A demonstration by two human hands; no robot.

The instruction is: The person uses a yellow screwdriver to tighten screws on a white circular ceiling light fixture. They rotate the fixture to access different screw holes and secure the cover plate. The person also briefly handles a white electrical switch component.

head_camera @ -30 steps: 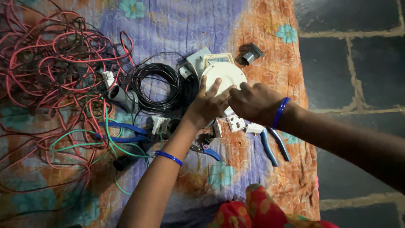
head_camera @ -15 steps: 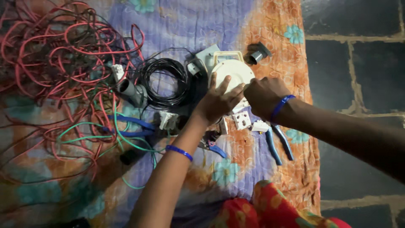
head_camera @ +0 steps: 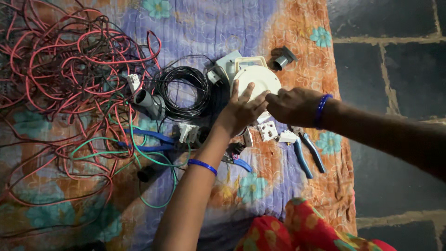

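Pressing a smooth round white plate (head_camera: 258,79), both hands (head_camera: 241,110) meet.

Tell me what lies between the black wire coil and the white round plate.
In the head view, between the black coil and the round plate sit a small white block and a pale square box, on the cloth.

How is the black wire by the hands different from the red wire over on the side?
The black wire is wound in a neat round coil; the red wire sprawls in a loose tangle. The black coil is compact, while the red tangle covers a far larger patch of the cloth. The black coil lies nearer the left hand; the red lies farther off. Both rest on the cloth, and neither hand touches them.
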